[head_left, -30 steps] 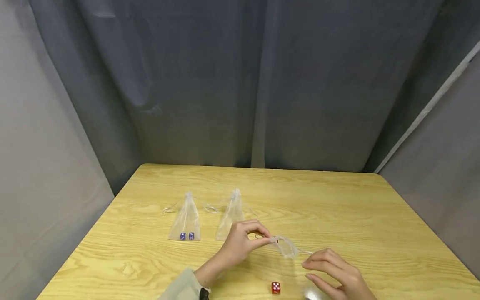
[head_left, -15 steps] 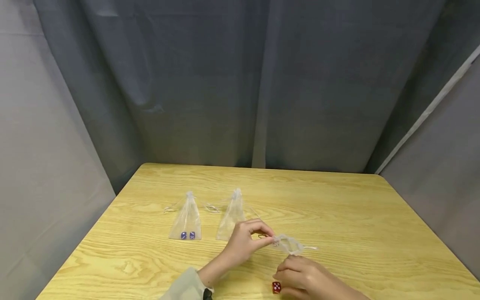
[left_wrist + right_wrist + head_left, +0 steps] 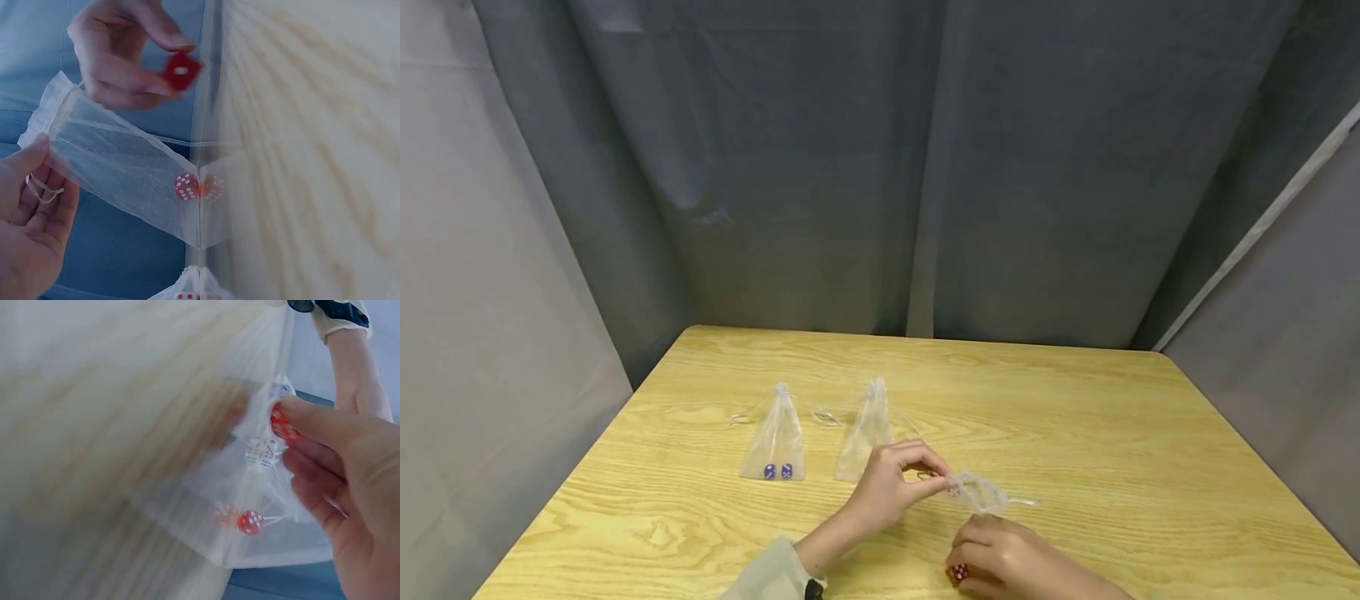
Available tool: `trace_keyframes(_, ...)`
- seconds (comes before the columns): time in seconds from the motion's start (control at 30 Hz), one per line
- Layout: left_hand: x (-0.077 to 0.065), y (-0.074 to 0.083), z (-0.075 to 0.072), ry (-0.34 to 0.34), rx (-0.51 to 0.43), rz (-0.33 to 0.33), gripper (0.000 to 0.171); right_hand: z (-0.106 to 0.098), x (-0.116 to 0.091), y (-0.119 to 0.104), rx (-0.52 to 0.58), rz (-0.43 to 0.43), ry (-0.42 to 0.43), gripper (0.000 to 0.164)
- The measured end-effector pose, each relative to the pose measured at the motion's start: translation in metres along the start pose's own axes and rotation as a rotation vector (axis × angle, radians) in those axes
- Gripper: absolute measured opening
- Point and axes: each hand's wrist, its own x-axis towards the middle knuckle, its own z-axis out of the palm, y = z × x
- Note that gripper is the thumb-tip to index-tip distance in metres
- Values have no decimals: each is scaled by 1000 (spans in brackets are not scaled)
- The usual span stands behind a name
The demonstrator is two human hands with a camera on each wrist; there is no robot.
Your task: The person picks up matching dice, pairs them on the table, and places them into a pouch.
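My left hand [image 3: 887, 492] pinches the top edge of a sheer white drawstring pouch [image 3: 119, 150], whose mouth stands partly open. One red die [image 3: 186, 186] with white dots sits at the bottom of that pouch. My right hand [image 3: 1009, 554], just in front of the pouch, holds a second red die [image 3: 182, 74] between thumb and fingers. In the right wrist view this held die [image 3: 284, 423] is partly covered by the thumb. A loop of the drawstring [image 3: 44, 190] lies across the left fingers.
Two more sheer pouches lie farther back on the wooden table [image 3: 1112, 417]. The left pouch [image 3: 778, 433] contains two blue dice [image 3: 778, 472]; the other pouch [image 3: 867, 433], partly behind my left hand, has white dice [image 3: 261, 454] in it. Grey curtains [image 3: 805, 167] surround the table.
My right hand has moved left from the pouch's drawstring to the loose red die and taken hold of it. The left hand keeps its grip on the pouch, nearly still.
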Motion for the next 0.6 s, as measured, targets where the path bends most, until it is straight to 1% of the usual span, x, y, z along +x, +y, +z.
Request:
trace_keyframes(0.07,0,1,-1,4,-2,2,11,-3,-2,-2,32,16,33,19)
trace_keyframes(0.17,0,2,0,8,-4,8,11,-7,-7,-8,46,48,101,24)
trace_keyframes(0.33,-1,3,-1,9,-1,35,10,-17,-20,-18,36,101,295,28)
trace_keyframes(0.4,-2,3,-1,13,4,38,9,-20,-24,-22,36,135,348,25)
trace_keyframes(0.43,-2,3,-1,15,4,35,9,-22,-26,-23,34,154,362,23)
trace_keyframes(0.5,-3,3,-1,18,3,28,7,-24,-28,-25,24,167,379,19)
trace_keyframes(0.57,-3,2,-1,15,-2,24,7,-27,-27,-27,-8,170,394,19)
trace_keyframes(0.6,-4,2,-1,13,-3,27,7,-29,-26,-27,-16,155,408,20)
